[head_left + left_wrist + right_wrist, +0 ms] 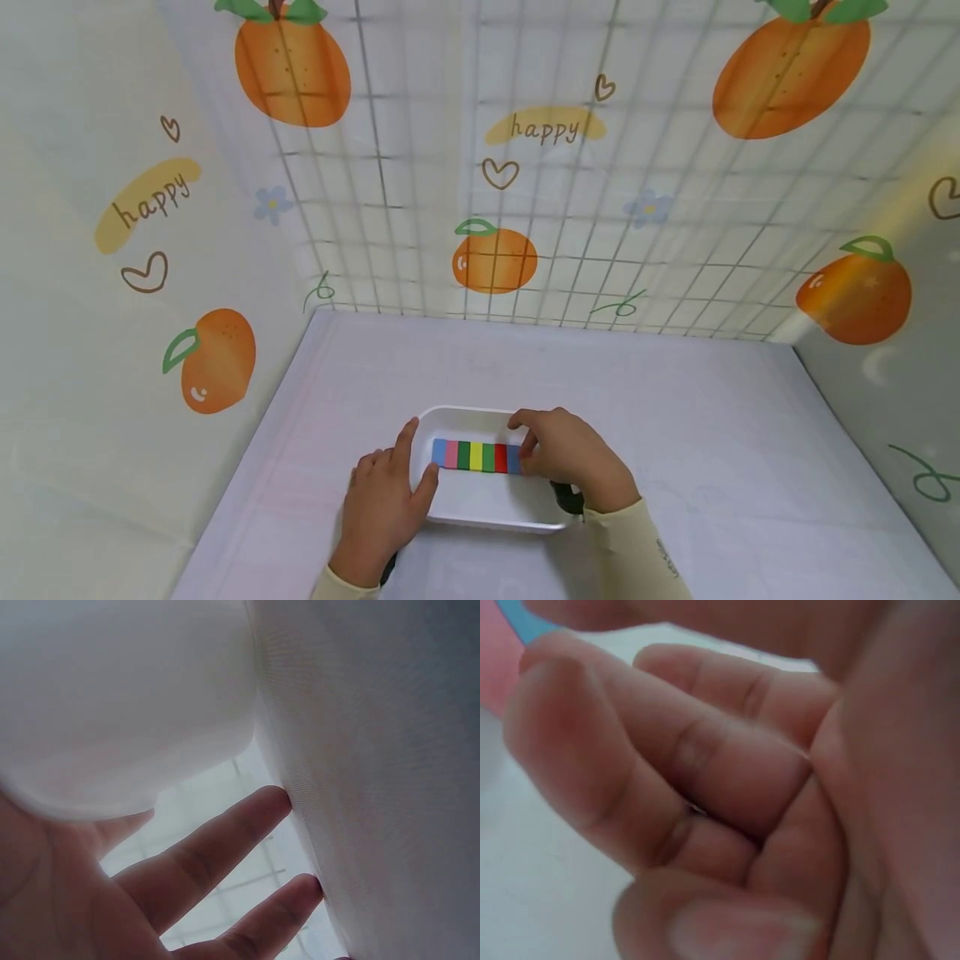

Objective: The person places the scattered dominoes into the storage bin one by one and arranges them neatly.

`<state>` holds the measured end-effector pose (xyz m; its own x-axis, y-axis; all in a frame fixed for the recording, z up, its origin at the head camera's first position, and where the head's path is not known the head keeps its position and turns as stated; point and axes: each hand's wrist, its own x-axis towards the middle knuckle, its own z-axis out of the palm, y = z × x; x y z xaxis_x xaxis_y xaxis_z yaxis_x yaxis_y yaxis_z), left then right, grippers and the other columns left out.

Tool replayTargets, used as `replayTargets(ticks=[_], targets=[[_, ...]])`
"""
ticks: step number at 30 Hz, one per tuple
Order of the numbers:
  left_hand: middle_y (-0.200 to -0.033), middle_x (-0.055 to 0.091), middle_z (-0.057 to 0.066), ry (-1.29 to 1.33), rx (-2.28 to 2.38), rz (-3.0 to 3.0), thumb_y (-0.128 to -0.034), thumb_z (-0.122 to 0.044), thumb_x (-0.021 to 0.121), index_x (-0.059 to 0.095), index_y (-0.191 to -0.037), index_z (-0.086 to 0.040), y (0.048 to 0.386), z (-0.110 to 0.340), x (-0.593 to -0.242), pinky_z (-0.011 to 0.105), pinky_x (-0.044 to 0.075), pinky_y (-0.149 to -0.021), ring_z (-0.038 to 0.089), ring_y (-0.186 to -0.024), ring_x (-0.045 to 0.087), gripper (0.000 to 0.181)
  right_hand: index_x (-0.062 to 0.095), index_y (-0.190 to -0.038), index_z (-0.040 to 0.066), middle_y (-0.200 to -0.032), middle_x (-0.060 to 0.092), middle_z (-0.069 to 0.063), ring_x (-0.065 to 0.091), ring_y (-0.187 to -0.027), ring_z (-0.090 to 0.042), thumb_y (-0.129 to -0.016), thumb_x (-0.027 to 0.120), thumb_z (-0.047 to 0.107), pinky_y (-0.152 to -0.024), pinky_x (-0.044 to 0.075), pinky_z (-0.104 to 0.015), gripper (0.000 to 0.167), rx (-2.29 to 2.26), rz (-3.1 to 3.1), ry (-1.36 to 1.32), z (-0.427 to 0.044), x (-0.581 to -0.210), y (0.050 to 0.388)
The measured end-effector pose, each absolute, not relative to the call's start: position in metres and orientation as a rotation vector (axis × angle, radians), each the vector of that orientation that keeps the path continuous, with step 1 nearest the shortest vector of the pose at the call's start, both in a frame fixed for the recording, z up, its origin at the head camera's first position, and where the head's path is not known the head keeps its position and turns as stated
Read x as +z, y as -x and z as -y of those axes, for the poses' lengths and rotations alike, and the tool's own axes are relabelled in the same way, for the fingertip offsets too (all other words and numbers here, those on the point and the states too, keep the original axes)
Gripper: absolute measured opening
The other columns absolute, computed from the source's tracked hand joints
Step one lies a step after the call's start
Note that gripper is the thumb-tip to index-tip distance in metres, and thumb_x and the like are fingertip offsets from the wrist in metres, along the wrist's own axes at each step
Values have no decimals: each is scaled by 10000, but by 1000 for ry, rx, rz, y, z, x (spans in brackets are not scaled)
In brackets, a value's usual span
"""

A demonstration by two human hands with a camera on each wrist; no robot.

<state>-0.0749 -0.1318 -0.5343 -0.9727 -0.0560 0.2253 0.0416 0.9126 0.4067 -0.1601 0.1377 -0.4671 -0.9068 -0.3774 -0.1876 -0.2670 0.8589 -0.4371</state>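
Inside a white tray (495, 510) lies a row of colored blocks (470, 456), with blue, pink, green, yellow and red among them. My left hand (386, 500) is at the tray's left side, index finger and thumb spread at its rim. In the left wrist view, straight fingers (206, 859) touch the table under the tray's outer wall. My right hand (573, 454) reaches over the tray's right side. Its thumb and fingertips pinch the blue block (513, 459) at the row's right end, partly hiding it. Curled fingers (705, 761) fill the right wrist view.
The tray stands on a pale table (712, 450). A white wall sheet (420, 167) with orange-fruit prints rises behind, over a wire grid. Side sheets (82, 350) flank the table left and right. A black wrist strap (567, 498) shows near the tray's right edge.
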Motion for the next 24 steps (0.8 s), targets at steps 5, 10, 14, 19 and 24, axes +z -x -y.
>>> replayTargets(ticks=[5,10,14,19,24], targets=[[-1216,719,175,-16,-609,2847,-1017,-527,604,386,-1629,-248,76,132,-534,623,465,-1013,446,-1179,613,706,717,-1250,192,-794,668,102,601,-758,-129,-816,881,125,-697,524,-350,468,-614,-2754,459,-138,-468,161],[-1198,722,172,-13,-607,2850,-1011,-544,599,393,-1627,-244,75,130,-535,607,473,-1000,439,-1157,621,716,719,-1242,203,-793,666,96,602,-719,-129,-829,866,126,-672,518,-351,445,-577,-2749,454,-137,-467,159],[-1190,724,168,-16,-608,2854,-1006,-547,601,395,-1625,-244,75,130,-534,600,472,-1003,434,-1156,622,719,717,-1245,207,-782,661,103,599,-721,-127,-830,866,126,-668,513,-348,449,-564,-2755,460,-136,-465,158],[-1205,722,167,-22,-612,2864,-1008,-553,596,388,-1629,-251,76,129,-534,597,466,-1015,435,-1170,616,721,714,-1247,207,-798,668,101,604,-717,-125,-828,872,143,-670,519,-347,452,-572,-2753,457,-137,-467,159],[-1195,723,176,-16,-612,2848,-1008,-541,604,394,-1624,-245,76,131,-534,606,470,-1006,442,-1159,619,715,716,-1204,204,-828,680,97,606,-739,-122,-826,864,140,-675,527,-351,410,-601,-2749,477,-137,-467,160]])
